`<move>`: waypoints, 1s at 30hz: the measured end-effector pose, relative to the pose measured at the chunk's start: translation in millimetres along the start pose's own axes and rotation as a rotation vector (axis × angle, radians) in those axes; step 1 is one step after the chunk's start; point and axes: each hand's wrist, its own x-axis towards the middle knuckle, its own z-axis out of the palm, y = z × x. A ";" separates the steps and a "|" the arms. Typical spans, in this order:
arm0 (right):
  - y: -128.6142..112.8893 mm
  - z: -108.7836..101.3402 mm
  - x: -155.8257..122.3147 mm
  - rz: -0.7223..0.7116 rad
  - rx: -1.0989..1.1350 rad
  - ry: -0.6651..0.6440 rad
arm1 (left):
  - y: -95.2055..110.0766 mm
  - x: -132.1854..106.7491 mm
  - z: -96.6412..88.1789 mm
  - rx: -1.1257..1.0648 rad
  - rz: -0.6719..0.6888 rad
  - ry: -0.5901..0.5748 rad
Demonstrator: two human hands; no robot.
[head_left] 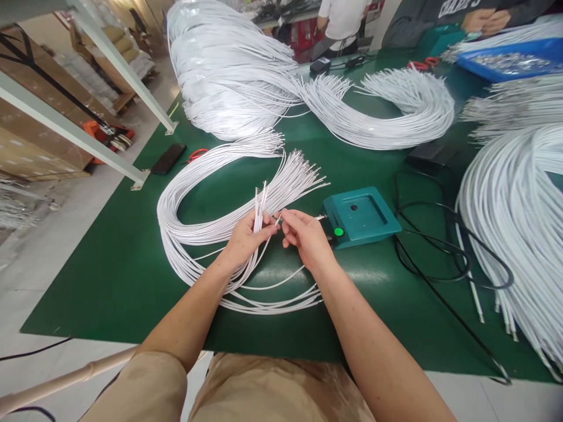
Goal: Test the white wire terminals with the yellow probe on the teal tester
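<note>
The left hand is gripping several slim white cables between thumb and curled fingers; the right hand is pinching at one cable tip, fingertips nearly together. Their smooth loops are trailing toward the near edge of the green table, beside a boxy teal device.

Left of the device, the wire tip is too small to tell; right of it, a coil is cut off.
</note>
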 end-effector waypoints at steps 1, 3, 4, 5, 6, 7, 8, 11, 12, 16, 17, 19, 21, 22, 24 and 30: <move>0.3 -0.5 0.4 -0.001 -0.005 0.000 | 0.6 0.0 0.0 0.003 -0.001 -0.007; 0.9 -1.9 1.3 0.001 -0.003 -0.006 | 1.6 -0.2 -0.2 0.009 -0.007 -0.008; 1.1 -2.6 1.6 0.003 0.002 -0.012 | 1.9 -0.3 -0.4 0.008 -0.010 -0.004; 1.3 -3.0 1.9 0.004 0.008 -0.019 | 2.0 -0.4 -0.6 0.005 -0.015 0.000; 1.3 -3.3 2.1 0.004 0.011 -0.025 | 1.9 -0.5 -0.9 -0.001 -0.019 0.004; 1.4 -3.3 2.2 0.000 0.006 -0.026 | 1.7 -0.5 -1.0 -0.008 -0.022 0.007; 1.5 -3.0 2.2 -0.007 -0.013 -0.020 | 1.4 -0.6 -1.2 -0.014 -0.020 0.012; 2.2 -1.4 2.0 -0.070 -0.146 0.052 | 1.1 -0.9 -1.3 0.003 0.016 0.020; 2.6 -0.9 2.0 -0.097 -0.204 0.084 | 1.3 -1.1 -1.2 0.020 0.030 0.019; 3.5 -1.1 2.1 -0.144 -0.378 0.131 | 3.2 -2.6 -1.5 0.130 0.024 -0.031; 3.4 -1.9 2.2 -0.148 -0.413 0.116 | 3.6 -3.1 -1.7 0.159 0.016 -0.051; 3.0 -4.2 2.2 -0.188 -0.518 0.083 | 4.0 -3.7 -2.3 0.178 0.010 -0.073; 2.9 -6.9 1.7 -0.297 -0.693 0.076 | 4.0 -3.4 -3.0 0.124 -0.016 -0.079; 3.1 -8.1 1.2 -0.379 -0.800 0.077 | 4.0 -2.9 -3.3 0.064 -0.050 -0.078; 3.9 -9.8 -0.5 -0.563 -1.042 0.076 | 4.6 -1.3 -3.7 -0.100 -0.163 -0.081; -5.1 -13.0 -5.8 -0.887 -1.734 -0.016 | 4.0 3.6 -1.4 -0.385 -0.385 -0.071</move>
